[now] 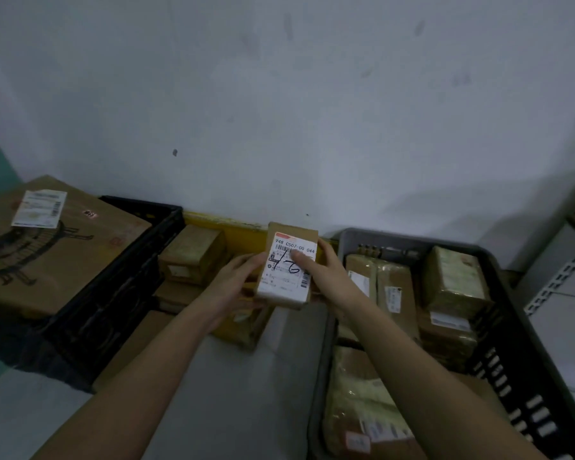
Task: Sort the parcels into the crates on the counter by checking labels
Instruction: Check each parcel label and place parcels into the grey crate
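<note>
Together both hands hold parcel (287, 265), label (288, 271) reading "948 0507-00 044".

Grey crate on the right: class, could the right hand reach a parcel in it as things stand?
Probably not yet: the right hand grips the labelled parcel with the left hand. The grey crate lies open-topped just beside it, so once freed, nothing blocks the way.

Across the upper frame we see a pale grey wall (279, 94) with faint smudges and one small dark mark (175, 152); at the right edge, we note white perforated shelf uprights (558, 280).
</note>
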Demonstrator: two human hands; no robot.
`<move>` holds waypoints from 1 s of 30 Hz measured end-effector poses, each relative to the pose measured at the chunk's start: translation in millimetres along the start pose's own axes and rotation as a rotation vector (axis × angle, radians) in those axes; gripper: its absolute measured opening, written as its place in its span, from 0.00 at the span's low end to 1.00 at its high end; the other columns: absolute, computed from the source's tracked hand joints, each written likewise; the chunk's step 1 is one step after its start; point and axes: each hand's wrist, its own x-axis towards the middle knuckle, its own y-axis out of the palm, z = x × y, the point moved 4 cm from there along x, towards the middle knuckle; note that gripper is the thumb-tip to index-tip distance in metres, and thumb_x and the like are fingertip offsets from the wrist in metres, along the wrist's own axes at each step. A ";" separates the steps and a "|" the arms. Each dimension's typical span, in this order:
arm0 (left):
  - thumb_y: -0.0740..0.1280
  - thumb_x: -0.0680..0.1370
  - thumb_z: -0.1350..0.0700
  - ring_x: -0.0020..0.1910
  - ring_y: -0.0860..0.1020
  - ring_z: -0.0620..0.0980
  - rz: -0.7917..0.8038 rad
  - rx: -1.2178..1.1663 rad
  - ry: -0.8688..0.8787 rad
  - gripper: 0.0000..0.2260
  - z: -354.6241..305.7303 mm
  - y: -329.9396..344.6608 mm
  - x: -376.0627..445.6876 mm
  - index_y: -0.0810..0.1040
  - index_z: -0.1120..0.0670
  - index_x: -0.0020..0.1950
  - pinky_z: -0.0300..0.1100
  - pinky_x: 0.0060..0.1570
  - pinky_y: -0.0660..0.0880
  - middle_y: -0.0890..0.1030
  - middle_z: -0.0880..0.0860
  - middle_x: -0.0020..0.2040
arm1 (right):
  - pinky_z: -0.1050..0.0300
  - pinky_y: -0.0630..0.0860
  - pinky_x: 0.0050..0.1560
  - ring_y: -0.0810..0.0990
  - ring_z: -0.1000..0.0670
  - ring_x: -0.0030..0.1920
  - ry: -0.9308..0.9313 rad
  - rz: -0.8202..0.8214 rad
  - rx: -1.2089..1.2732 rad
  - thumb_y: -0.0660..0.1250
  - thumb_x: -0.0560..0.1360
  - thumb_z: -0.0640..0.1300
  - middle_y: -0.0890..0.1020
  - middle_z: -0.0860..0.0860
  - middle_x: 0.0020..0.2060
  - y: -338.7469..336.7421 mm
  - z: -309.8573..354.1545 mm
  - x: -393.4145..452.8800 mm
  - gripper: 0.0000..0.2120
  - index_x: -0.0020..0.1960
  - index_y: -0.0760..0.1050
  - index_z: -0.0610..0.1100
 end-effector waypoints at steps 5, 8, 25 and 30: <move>0.73 0.74 0.43 0.50 0.84 0.59 -0.129 -0.075 0.046 0.25 3.8 44.9 -15.9 0.73 0.52 0.65 0.50 0.37 0.82 0.83 0.56 0.56 | 0.45 0.76 0.64 0.75 0.47 0.65 -0.243 -0.156 -0.481 0.74 0.72 0.56 0.71 0.47 0.67 -19.8 15.8 -37.5 0.42 0.78 0.54 0.56; 0.71 0.76 0.42 0.45 0.86 0.54 -0.077 -0.099 0.054 0.22 5.4 81.9 -22.5 0.73 0.52 0.64 0.49 0.37 0.82 0.84 0.53 0.54 | 0.43 0.73 0.64 0.69 0.45 0.66 -0.273 -0.203 -0.683 0.73 0.64 0.67 0.67 0.48 0.65 -29.6 20.6 -60.8 0.49 0.78 0.52 0.60; 0.66 0.81 0.55 0.60 0.77 0.62 0.042 0.755 0.198 0.36 66.8 160.5 -24.5 0.47 0.50 0.82 0.50 0.50 0.77 0.74 0.60 0.70 | 0.38 0.73 0.63 0.69 0.36 0.67 0.067 -0.700 -0.787 0.75 0.67 0.59 0.65 0.42 0.70 -225.0 -33.8 -123.1 0.50 0.78 0.48 0.57; 0.65 0.81 0.59 0.53 0.78 0.54 0.009 0.840 0.207 0.35 68.2 159.5 -20.1 0.48 0.50 0.82 0.38 0.35 0.69 0.76 0.60 0.67 | 0.41 0.73 0.61 0.70 0.35 0.67 0.166 -0.657 -0.770 0.77 0.67 0.56 0.64 0.41 0.70 -235.0 -65.0 -116.6 0.53 0.79 0.44 0.58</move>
